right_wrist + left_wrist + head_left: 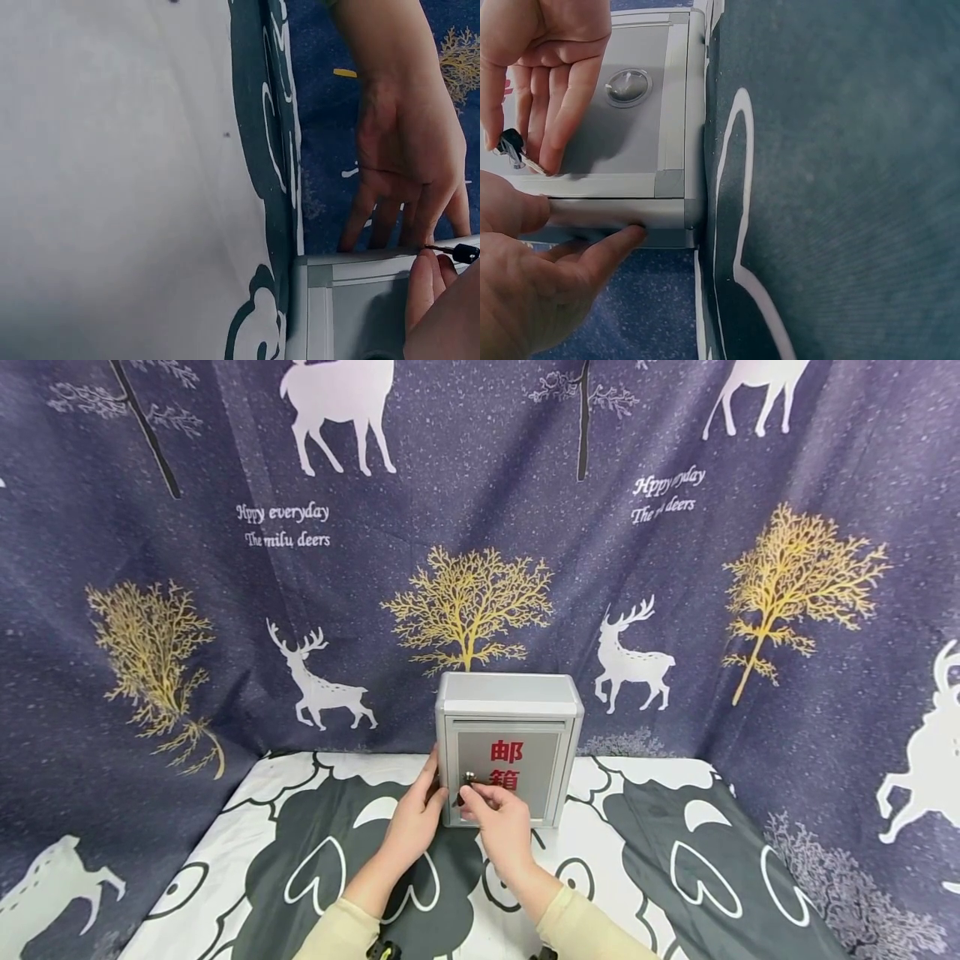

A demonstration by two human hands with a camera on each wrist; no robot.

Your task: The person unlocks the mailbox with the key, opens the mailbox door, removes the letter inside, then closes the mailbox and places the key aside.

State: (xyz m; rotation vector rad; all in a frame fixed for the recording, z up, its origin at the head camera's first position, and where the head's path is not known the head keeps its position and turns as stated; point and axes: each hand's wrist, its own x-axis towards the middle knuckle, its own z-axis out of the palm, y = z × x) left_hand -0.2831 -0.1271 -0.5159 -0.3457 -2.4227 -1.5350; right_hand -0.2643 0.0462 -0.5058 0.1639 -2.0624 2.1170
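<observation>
A grey metal mailbox (536, 777) with red characters on its door stands upright on the cloth-covered table. My left hand (414, 822) rests along the box's left side, its fingers fairly straight against the wall and the thumb by the front edge. In front of the door, my right hand (504, 822) pinches a small key with thumb and fingers. The key's black head (466, 253) shows in the right wrist view. A small silver lock (469, 776) sits on the door just above those fingertips. Whether the key's tip is inside it, I cannot tell.
Behind the box hangs a dark blue curtain (465, 510) printed with deer and trees. A black-and-white patterned cloth (360, 868) covers the table. Low on the mailbox door is a round clear window (628, 88).
</observation>
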